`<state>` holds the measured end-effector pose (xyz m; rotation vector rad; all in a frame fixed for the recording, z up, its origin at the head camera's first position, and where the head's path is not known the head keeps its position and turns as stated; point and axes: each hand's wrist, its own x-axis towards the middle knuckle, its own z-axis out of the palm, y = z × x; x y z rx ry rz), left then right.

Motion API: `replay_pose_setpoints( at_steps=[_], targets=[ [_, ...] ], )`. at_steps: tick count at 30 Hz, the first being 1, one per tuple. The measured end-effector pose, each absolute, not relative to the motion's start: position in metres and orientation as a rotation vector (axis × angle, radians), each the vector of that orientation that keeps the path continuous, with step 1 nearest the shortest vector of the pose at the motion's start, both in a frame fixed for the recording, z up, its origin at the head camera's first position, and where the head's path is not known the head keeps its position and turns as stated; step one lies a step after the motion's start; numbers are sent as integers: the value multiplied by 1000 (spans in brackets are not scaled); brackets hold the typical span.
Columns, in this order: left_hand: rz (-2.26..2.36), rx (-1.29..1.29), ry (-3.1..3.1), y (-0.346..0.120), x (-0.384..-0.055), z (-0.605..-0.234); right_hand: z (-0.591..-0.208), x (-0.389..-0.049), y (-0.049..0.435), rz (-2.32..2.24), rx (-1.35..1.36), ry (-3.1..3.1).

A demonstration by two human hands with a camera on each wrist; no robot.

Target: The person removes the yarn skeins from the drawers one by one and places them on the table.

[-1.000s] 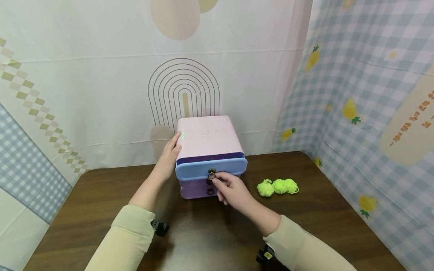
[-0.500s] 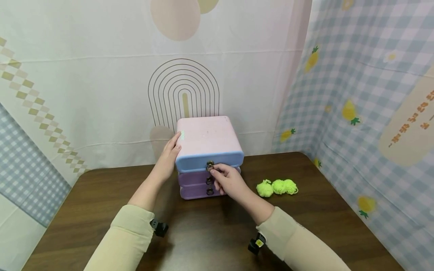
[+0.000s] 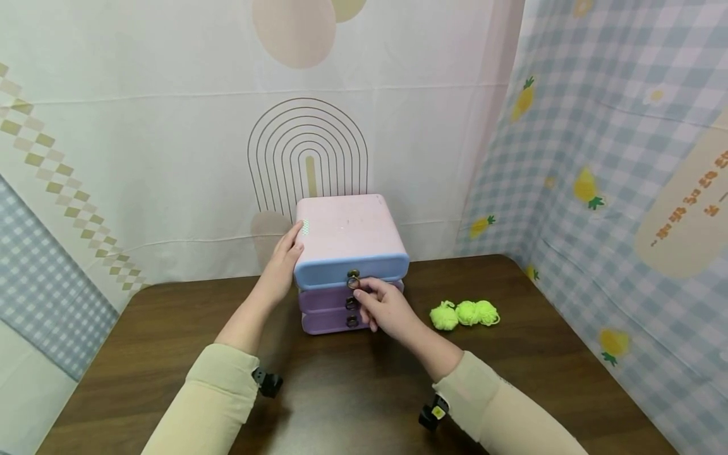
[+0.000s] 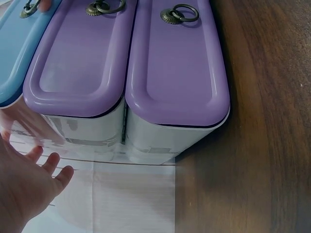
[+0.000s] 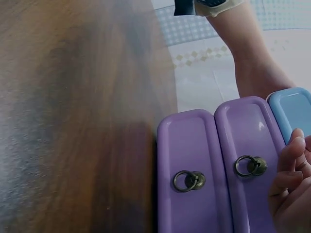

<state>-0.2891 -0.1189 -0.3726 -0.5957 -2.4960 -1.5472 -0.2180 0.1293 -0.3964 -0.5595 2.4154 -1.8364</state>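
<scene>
A small drawer chest with a pink top (image 3: 347,227) stands on the table. It has a blue top drawer (image 3: 324,275) and two purple drawers (image 4: 175,63) under it, each with a bronze ring pull. My right hand (image 3: 389,306) pinches the blue drawer's ring pull (image 3: 353,282) between thumb and forefinger; in the right wrist view this ring is hidden. My left hand (image 3: 279,268) rests on the chest's upper left side with its fingers extended. The blue drawer sits flush under the pink top.
Three neon-yellow yarn balls (image 3: 467,314) lie in a row on the brown wooden table (image 3: 330,392), right of the chest. Behind the chest hangs a pale printed cloth (image 3: 170,158), and a blue checked one (image 3: 569,114) borders the right side.
The blue drawer, pulled out slightly a second ago, has slid back into the chest with my right hand on its ring. My left hand has stayed in place.
</scene>
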Motion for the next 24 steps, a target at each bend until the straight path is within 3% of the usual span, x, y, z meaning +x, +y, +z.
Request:
replay_pose_setpoints(
  at_steps=[11, 24],
  targets=[
    [-1550, -583, -2497, -119, -290, -372, -409, -209, 143, -1785, -468, 2395],
    [-1577, -578, -2484, -118, -290, -374, -392, -189, 144, -1712, -487, 2438]
  ],
)
